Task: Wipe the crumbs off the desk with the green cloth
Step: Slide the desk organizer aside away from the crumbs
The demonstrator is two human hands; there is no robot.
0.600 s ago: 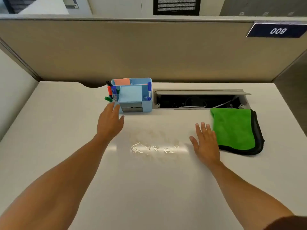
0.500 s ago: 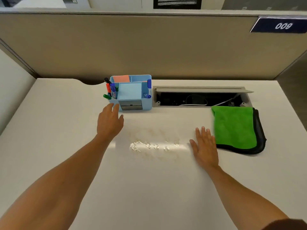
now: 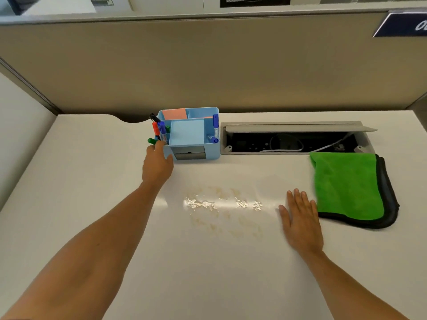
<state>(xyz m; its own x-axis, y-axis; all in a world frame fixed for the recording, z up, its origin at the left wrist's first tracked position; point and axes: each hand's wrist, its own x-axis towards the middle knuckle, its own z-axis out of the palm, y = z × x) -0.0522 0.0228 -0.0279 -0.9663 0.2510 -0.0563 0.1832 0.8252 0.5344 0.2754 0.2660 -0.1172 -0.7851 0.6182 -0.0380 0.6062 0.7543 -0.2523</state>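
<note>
The green cloth [image 3: 346,185], folded and edged in black, lies on the right of the white desk [image 3: 92,181]. Pale crumbs [image 3: 221,204] are scattered across the desk's middle. My right hand [image 3: 300,222] rests flat on the desk between the crumbs and the cloth, fingers apart, its outer edge right beside the cloth's left border. My left hand [image 3: 157,165] is at the front left corner of a blue desk organizer [image 3: 189,137], fingers against its left wall and thumb on its front, not closed around it.
The organizer holds markers [image 3: 159,130] and sticky notes. An open cable hatch [image 3: 293,139] with wires sits in the desk behind the cloth. A beige partition [image 3: 208,65] closes off the back, and side walls run along both ends.
My left hand has reached forward from the bare desk to the organizer's corner. The right hand stays flat beside the cloth. The cloth and crumbs have not moved.
</note>
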